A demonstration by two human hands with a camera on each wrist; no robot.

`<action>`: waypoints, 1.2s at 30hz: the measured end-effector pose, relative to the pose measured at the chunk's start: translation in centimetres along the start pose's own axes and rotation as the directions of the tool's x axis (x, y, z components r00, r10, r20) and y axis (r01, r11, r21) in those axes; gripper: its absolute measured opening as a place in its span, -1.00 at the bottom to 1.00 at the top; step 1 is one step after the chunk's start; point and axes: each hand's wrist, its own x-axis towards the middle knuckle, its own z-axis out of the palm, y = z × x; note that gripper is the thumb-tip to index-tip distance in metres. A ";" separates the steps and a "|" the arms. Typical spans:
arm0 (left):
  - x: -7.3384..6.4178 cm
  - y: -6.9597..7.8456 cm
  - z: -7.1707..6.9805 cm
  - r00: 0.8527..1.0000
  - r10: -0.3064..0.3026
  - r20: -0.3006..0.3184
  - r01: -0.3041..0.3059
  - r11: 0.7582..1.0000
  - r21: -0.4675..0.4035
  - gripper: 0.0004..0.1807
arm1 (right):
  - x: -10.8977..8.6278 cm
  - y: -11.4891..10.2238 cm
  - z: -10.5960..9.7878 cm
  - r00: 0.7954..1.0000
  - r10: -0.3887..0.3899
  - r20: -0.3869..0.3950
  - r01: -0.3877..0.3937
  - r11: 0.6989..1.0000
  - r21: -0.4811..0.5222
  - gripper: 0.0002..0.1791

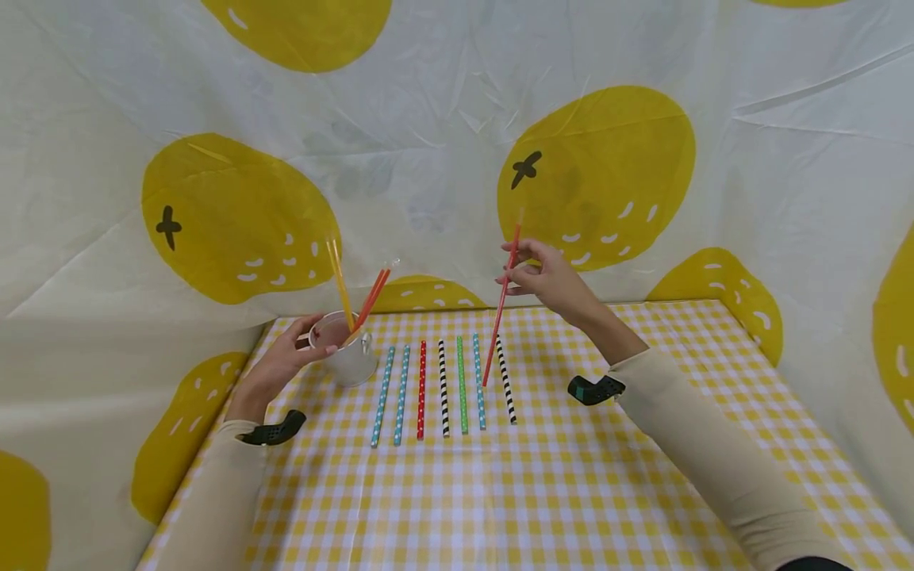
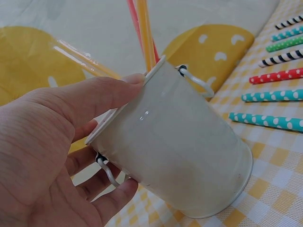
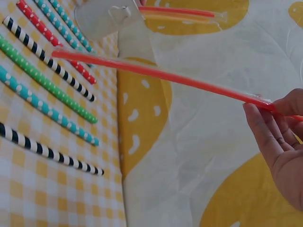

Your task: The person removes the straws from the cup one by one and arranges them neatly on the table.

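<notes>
My left hand (image 1: 289, 361) grips the rim of a white metal pail (image 2: 175, 142) with small wire handles; thumb on the near side, fingers round the far side. The pail's base is at the table's far left. Several wrapped drinking straws, orange (image 1: 341, 277) and red (image 1: 373, 300), lean in it and stick up past the rim. My right hand (image 1: 553, 281) pinches a red straw (image 3: 161, 74) in a clear wrapper between thumb and fingers. That straw slants down in the air, its lower end in front of the row of patterned straws.
On the yellow-checked tablecloth (image 1: 428, 507) lies a row of patterned straws: blue dotted (image 1: 382, 396), red dotted (image 1: 421, 388), black-striped (image 1: 444, 388) and green dotted (image 1: 462, 385) among them. A lemon-printed sheet (image 1: 443, 182) hangs behind the table's far edge.
</notes>
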 end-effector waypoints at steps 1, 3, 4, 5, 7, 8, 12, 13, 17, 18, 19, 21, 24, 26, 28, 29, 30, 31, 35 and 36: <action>0.0 0.0 0.0 1.000 0.002 0.000 -0.002 1.000 0.002 -0.05 | -0.2 0.1 -0.3 1.000 0.007 0.003 -0.007 1.000 -0.004 -0.56; 0.0 0.0 0.0 1.000 0.004 -0.001 -0.004 1.000 0.004 -0.05 | -0.6 0.4 -0.9 1.000 0.017 0.014 -0.016 1.000 -0.024 -0.55; 0.0 0.0 0.0 1.000 0.005 -0.002 -0.005 1.000 0.003 -0.06 | -0.8 0.6 -1.3 1.000 0.023 0.020 -0.022 0.999 -0.031 -0.55; 0.0 -0.1 0.0 1.000 0.005 -0.003 -0.005 1.000 0.004 -0.06 | -1.0 0.7 -1.6 0.999 0.032 0.022 -0.031 0.999 -0.041 -0.55; 0.0 -0.2 0.0 1.000 0.007 -0.003 -0.007 1.000 0.009 -0.06 | -1.4 1.1 -2.1 0.998 0.057 0.026 -0.055 0.996 -0.065 -0.55; 0.0 -0.3 -0.1 1.000 0.008 -0.005 -0.008 1.000 0.009 -0.06 | -1.5 1.3 -2.4 0.997 0.070 0.026 -0.068 0.995 -0.073 -0.54; -0.1 -0.4 -0.1 1.000 0.011 -0.005 -0.011 1.000 0.007 -0.05 | -2.3 1.9 -3.3 0.992 0.126 0.010 -0.124 0.988 -0.091 -0.50; -0.1 -0.4 -0.1 1.000 0.011 -0.004 -0.011 1.000 0.003 -0.06 | -2.5 2.1 -3.5 0.990 0.138 0.008 -0.137 0.986 -0.097 -0.49; -0.2 -0.2 0.1 1.000 0.015 -0.004 -0.015 1.000 -0.002 -0.07 | -3.4 2.6 -4.4 0.979 0.202 0.006 -0.199 0.971 -0.133 -0.45; -0.2 -0.2 0.1 1.000 0.017 -0.004 -0.017 1.000 0.002 -0.07 | -3.7 2.7 -4.7 0.976 0.218 0.009 -0.214 0.966 -0.141 -0.43; -0.2 -0.1 0.1 1.000 0.017 -0.006 -0.017 1.000 0.004 -0.07 | -3.9 2.8 -4.9 0.973 0.231 0.017 -0.226 0.963 -0.148 -0.41; -0.2 -0.1 0.1 1.000 0.016 -0.010 -0.016 1.000 0.008 -0.07 | -4.2 3.1 -5.4 0.967 0.254 0.030 -0.246 0.955 -0.164 -0.37; -0.2 0.0 0.1 1.000 0.015 -0.005 -0.015 1.000 0.007 -0.05 | -4.8 3.6 -6.1 0.959 0.277 0.063 -0.262 0.947 -0.185 -0.31; -0.1 0.0 0.1 1.000 0.013 -0.007 -0.013 1.000 -0.001 -0.06 | -5.1 3.9 -6.4 0.950 0.301 0.081 -0.281 0.939 -0.196 -0.29; -0.1 -0.1 0.1 1.000 0.011 -0.007 -0.011 1.000 -0.011 -0.06 | -5.5 4.3 -6.8 0.940 0.329 0.093 -0.306 0.931 -0.199 -0.27; -0.1 -0.1 0.0 1.000 0.011 -0.008 -0.011 1.000 -0.010 -0.06 | -5.6 4.5 -7.0 0.936 0.337 0.098 -0.314 0.928 -0.199 -0.27; -0.1 -0.1 0.0 1.000 0.011 -0.008 -0.011 1.000 -0.010 -0.06 | -5.8 4.8 -7.2 0.932 0.348 0.101 -0.324 0.925 -0.196 -0.27; -0.2 -0.1 0.0 1.000 0.010 -0.009 -0.010 1.000 -0.012 -0.06 | -6.0 5.0 -7.4 0.928 0.360 0.098 -0.337 0.921 -0.194 -0.27; -0.2 0.0 0.0 1.000 0.008 0.000 -0.008 1.000 -0.011 -0.05 | -6.5 6.1 -8.1 0.920 0.385 0.080 -0.363 0.909 -0.203 -0.28; -0.2 0.0 0.0 1.000 0.007 0.001 -0.007 1.000 -0.015 -0.05 | -6.6 6.4 -8.3 0.917 0.393 0.072 -0.372 0.905 -0.207 -0.29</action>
